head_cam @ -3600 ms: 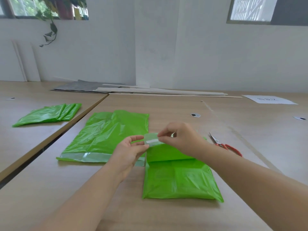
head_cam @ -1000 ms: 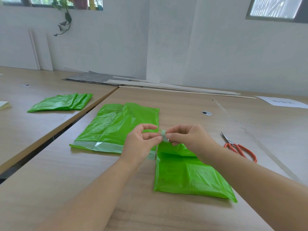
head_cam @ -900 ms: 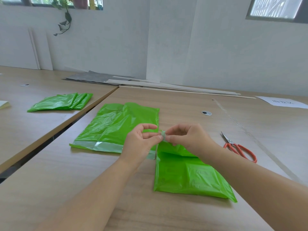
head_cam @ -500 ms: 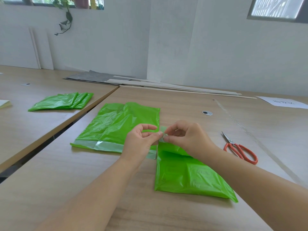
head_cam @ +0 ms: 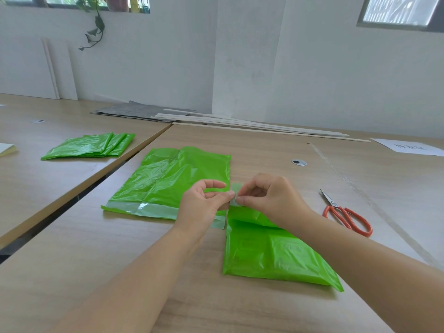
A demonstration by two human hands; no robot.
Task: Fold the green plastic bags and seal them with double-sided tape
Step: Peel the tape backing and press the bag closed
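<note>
Peeling stage: a folded green bag (head_cam: 271, 255) lies on the surface (head_cam: 120, 260) directly in front of the person. Its upper flap rises under the right hand (head_cam: 269, 200). A small pale strip of double-sided tape (head_cam: 235, 193) is held just above that flap. The left hand (head_cam: 201, 205) pinches the strip's left edge between thumb and forefinger, its other fingers loosely curled. The right hand pinches the opposite edge in the same way, and the fingertips of the two hands almost meet.

A few seconds ago the strip was stretched wide and flat between hands held apart. Since then the hands have drawn together, and over the last second they have barely shifted, with only the right fingers working at the strip, which now shows as a short bunched piece. This looks like the backing being picked loose, though backing and adhesive cannot be told apart here. The bag appears folded but not yet sealed, as its flap is not pressed down.

Just to the left, a second green bag (head_cam: 173, 181) lies flat and unfolded, with a pale band along its near edge. A stack of folded bags (head_cam: 89, 146) rests on the adjoining surface farther left. Orange-handled scissors (head_cam: 346, 216) lie untouched to the right, well apart from the hands.
</note>
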